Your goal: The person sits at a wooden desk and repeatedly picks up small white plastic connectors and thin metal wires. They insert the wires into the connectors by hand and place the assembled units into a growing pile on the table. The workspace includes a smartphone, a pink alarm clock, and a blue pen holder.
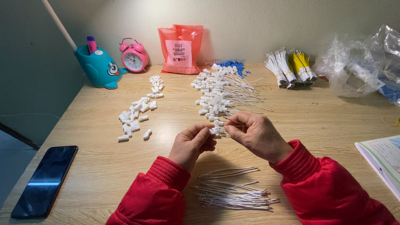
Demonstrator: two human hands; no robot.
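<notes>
My left hand (192,143) and my right hand (255,134) meet over the wooden desk (316,121), both pinching a small white plastic connector (216,131) between the fingertips. A thin white wire runs from it under my right fingers. Beyond my hands lies a pile of white connectors with wires fitted (221,92). A scatter of loose white connectors (137,114) lies to the left. Below my hands sits a bunch of loose white wires (231,192). Both sleeves are red.
A dark phone (45,180) lies at the desk's left edge. A teal pen holder (99,66), a pink alarm clock (133,56) and a red bag (181,49) line the back. White and yellow wire bundles (291,68), clear plastic bags (360,62) and an open booklet (383,160) are on the right.
</notes>
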